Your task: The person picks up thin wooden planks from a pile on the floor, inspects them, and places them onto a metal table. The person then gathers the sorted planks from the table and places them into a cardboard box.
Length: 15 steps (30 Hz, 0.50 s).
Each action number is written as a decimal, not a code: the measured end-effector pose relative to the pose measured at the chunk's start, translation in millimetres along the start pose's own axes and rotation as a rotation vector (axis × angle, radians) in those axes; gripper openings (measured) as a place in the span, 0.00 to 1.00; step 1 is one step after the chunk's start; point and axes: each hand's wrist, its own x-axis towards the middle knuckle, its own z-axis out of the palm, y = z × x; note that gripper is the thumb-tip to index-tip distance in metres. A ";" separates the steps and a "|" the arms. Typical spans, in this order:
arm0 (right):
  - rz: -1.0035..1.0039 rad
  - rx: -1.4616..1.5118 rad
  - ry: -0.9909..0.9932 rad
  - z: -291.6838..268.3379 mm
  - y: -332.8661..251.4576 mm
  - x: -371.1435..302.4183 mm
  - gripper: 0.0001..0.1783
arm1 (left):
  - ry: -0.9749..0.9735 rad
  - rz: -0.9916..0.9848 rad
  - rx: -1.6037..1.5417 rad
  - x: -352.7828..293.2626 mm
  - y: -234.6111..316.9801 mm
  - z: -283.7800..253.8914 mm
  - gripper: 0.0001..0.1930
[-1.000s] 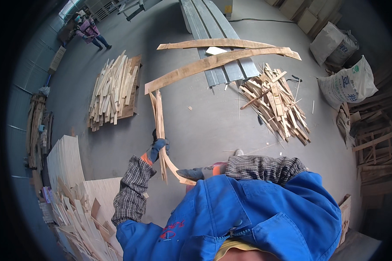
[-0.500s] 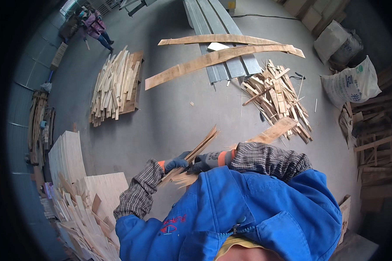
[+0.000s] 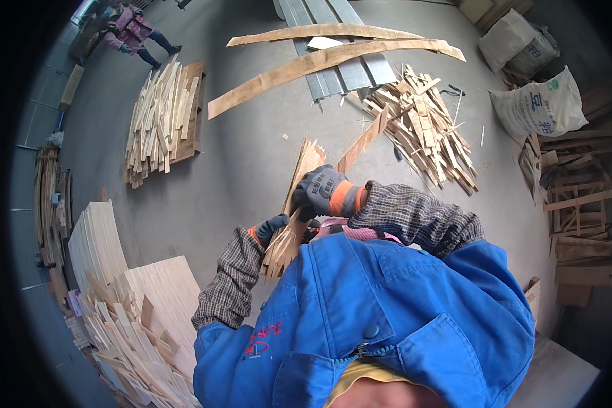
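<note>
A bundle of thin, splintered wood strips (image 3: 287, 243) stands in front of my blue jacket. My left hand (image 3: 272, 228), in a dark glove with an orange cuff, is closed around its left side. Higher up, my right hand (image 3: 325, 190), in a grey glove with an orange band, grips the bundle from the right; its fingertips are partly hidden. A flat brown wood strip (image 3: 364, 139) slants just beyond the right glove. Some pink material (image 3: 362, 233) shows below my right wrist.
Long curved boards (image 3: 319, 61) lie across grey metal channels (image 3: 340, 80) ahead. Scrap strips (image 3: 425, 129) are heaped at right, near white sacks (image 3: 540, 105). Stacked strips (image 3: 158, 122) sit left; pale panels (image 3: 160, 296) and more strips (image 3: 126, 330) stand near left. A person (image 3: 136, 30) stands far left.
The bundle has swung more upright and its broad face now shows. My right hand has moved up and forward along it. The view has shifted, and the far person's pose differs.
</note>
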 end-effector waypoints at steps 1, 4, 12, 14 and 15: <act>0.035 -0.015 0.004 -1.7 -3.7 1.5 0.14 | 0.002 -0.001 -0.010 -3.2 -0.1 0.0 0.31; 0.053 -0.018 0.048 2.8 -9.6 3.4 0.16 | 0.014 -0.005 -0.036 -12.7 0.2 -0.4 0.30; 0.115 0.102 0.028 -10.1 -20.3 6.9 0.23 | 0.023 0.018 -0.070 -11.0 -1.7 2.0 0.27; 0.118 0.114 0.113 -3.4 -16.5 4.0 0.28 | 0.028 0.024 -0.083 -14.6 -4.5 2.0 0.26; 0.099 0.116 0.177 -4.0 -13.4 1.9 0.29 | 0.029 0.030 -0.090 -17.7 -7.0 2.0 0.26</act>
